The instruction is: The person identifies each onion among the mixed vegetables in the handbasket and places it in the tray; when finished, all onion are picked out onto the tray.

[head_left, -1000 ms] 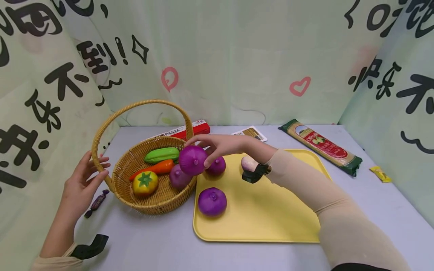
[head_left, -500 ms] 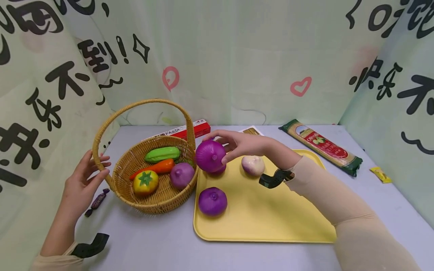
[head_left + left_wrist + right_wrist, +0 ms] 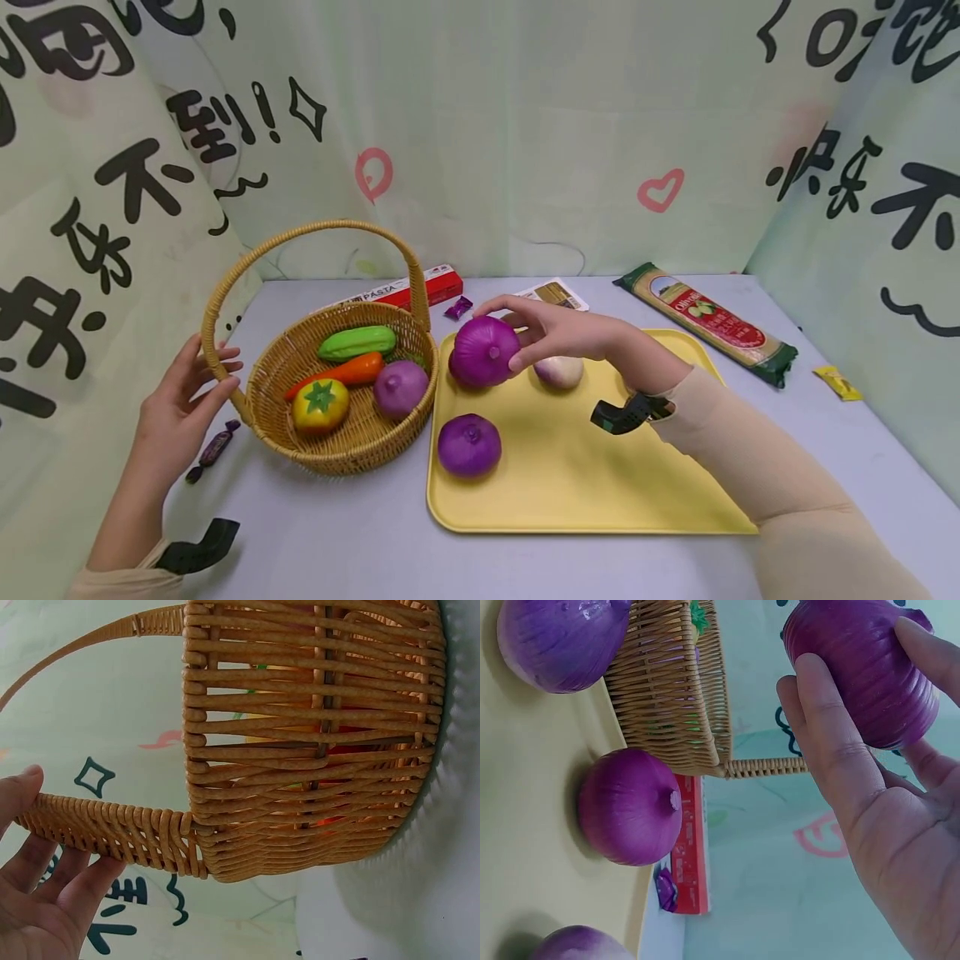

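Observation:
My right hand (image 3: 577, 333) pinches a purple onion (image 3: 486, 352) between thumb and fingers, raised above the yellow tray's (image 3: 585, 483) left side. The right wrist view shows the held onion (image 3: 862, 671) off the tray. Another onion (image 3: 630, 806) sits on the tray, mostly hidden behind the held one in the head view. A third onion (image 3: 469, 447) lies nearer me, and a white-and-purple bulb (image 3: 558, 373) lies behind my fingers. My left hand (image 3: 176, 408) grips the handle (image 3: 112, 832) of the wicker basket (image 3: 330, 460) near its base.
Inside the basket are a green cucumber-like vegetable (image 3: 358, 342), a carrot (image 3: 348, 371), a yellow tomato (image 3: 321, 406) and a paler onion (image 3: 401, 389). Behind stand a red pasta box (image 3: 444, 285) and a noodle packet (image 3: 705, 321). Wrapped candies (image 3: 213, 452) lie about.
My right hand has moved right with the onion, from the basket's right rim to over the tray. A purple candy behind has come into view. The left hand has stayed on the handle.

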Action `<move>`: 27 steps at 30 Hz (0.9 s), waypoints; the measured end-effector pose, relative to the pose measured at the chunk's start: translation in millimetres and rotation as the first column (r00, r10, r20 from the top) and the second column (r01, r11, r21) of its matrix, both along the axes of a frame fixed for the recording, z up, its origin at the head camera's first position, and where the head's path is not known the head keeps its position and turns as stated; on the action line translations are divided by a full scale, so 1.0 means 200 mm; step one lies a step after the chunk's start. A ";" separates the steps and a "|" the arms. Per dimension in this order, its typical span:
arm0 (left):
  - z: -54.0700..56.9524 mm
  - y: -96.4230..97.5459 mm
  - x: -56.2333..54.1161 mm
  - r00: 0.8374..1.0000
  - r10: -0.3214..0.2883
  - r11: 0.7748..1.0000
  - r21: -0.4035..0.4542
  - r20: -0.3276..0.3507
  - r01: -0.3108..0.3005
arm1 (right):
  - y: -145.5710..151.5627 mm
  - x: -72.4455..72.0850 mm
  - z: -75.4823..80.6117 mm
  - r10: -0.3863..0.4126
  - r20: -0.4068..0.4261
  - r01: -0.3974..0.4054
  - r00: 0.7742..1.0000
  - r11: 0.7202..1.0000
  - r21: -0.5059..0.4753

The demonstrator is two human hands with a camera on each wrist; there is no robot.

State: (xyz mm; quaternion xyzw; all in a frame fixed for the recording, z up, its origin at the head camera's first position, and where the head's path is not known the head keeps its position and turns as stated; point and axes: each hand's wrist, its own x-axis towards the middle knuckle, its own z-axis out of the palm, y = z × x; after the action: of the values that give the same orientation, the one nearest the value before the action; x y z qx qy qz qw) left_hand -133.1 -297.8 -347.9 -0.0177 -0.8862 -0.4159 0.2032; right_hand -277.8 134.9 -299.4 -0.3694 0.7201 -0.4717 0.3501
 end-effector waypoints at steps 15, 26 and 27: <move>-0.01 -0.01 0.00 1.000 0.017 1.000 -0.019 0.016 -0.017 | 0.13 0.05 -0.05 -0.083 0.044 0.083 0.996 0.997 0.011; 0.00 0.00 0.01 1.000 0.006 1.000 -0.009 0.011 -0.006 | 0.22 0.08 -0.04 -0.122 0.029 0.122 0.992 0.993 -0.006; 0.00 0.00 0.01 1.000 0.006 1.000 -0.010 0.010 -0.006 | 0.23 0.08 -0.05 -0.130 0.031 0.131 0.991 0.991 -0.003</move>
State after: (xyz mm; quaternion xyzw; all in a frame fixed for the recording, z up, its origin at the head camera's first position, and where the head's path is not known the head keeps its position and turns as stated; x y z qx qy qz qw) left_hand -131.3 -297.3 -348.4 -0.0138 -0.8895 -0.4107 0.1998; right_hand -261.9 180.2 -308.9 -0.3149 0.7361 -0.5009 0.3288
